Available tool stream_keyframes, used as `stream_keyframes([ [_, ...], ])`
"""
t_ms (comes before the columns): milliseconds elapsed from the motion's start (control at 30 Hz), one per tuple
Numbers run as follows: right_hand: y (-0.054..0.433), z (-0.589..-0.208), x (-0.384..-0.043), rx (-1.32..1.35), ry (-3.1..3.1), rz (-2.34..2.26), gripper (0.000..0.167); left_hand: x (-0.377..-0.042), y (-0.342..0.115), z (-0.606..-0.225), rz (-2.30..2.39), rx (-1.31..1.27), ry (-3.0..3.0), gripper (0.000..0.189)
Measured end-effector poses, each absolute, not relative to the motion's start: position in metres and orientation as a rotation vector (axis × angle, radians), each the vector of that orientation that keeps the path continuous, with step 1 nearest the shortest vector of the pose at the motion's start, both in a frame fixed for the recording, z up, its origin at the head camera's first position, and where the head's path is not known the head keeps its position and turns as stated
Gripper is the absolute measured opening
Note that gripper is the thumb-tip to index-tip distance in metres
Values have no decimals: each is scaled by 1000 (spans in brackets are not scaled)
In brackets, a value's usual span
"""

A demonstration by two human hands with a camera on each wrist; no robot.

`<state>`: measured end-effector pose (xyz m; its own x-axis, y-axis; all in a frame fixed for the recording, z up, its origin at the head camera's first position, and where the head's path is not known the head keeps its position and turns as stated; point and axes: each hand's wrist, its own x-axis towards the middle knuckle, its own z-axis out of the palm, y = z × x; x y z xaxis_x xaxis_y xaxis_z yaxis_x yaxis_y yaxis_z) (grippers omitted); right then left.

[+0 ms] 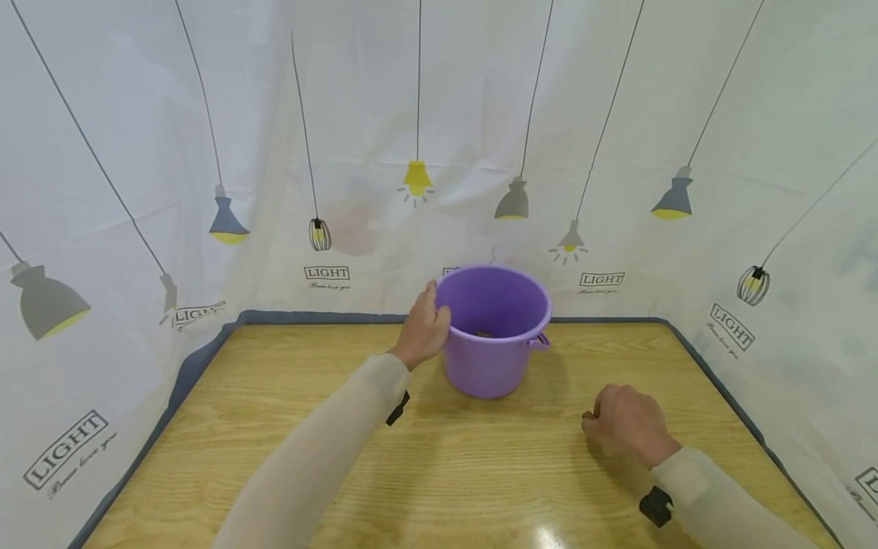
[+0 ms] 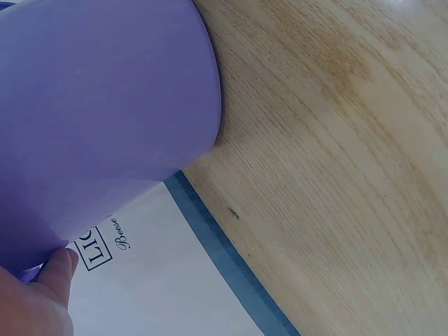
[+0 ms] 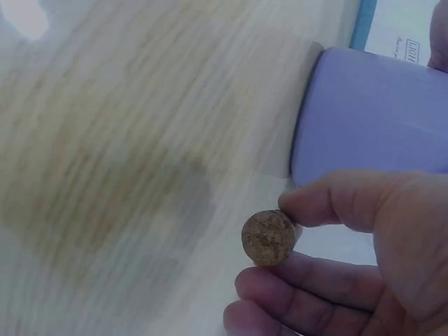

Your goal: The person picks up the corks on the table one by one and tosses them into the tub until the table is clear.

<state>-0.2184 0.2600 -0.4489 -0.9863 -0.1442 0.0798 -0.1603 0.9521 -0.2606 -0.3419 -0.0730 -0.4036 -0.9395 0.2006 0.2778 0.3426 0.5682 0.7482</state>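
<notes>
A purple bucket stands upright on the wooden table, its open top tilted toward me in the head view. My left hand grips its left side at the rim; in the left wrist view the fingers lie against the bucket wall near a handle. Inside the bucket, a small brownish thing shows at the bottom, mostly hidden by the near rim. To the right of the bucket, above the table, my right hand pinches a cork between thumb and fingers, its round speckled end facing the right wrist camera.
The wooden table has a dark blue border along its back and sides. White curtains printed with hanging lamps close in the back, left and right. A second bucket handle sticks out on the right side.
</notes>
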Motion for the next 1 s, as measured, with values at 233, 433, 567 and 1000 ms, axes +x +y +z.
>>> stream_keyframes([
  [233, 257, -438, -218, 295, -2966, 438, 50, -341, -73, -403, -1314, -460, -2637, 65],
  [433, 251, -428, -218, 321, -2902, 440, 49, -340, -74, -403, -1322, -461, -2646, 65],
  [567, 248, -420, -219, 307, -2876, 471, 38, -340, -74, -403, -1328, -459, -2649, 65],
  [1000, 240, -398, -225, 312, -2788, 565, 17, -340, -73, -402, -1315, -463, -2642, 65],
])
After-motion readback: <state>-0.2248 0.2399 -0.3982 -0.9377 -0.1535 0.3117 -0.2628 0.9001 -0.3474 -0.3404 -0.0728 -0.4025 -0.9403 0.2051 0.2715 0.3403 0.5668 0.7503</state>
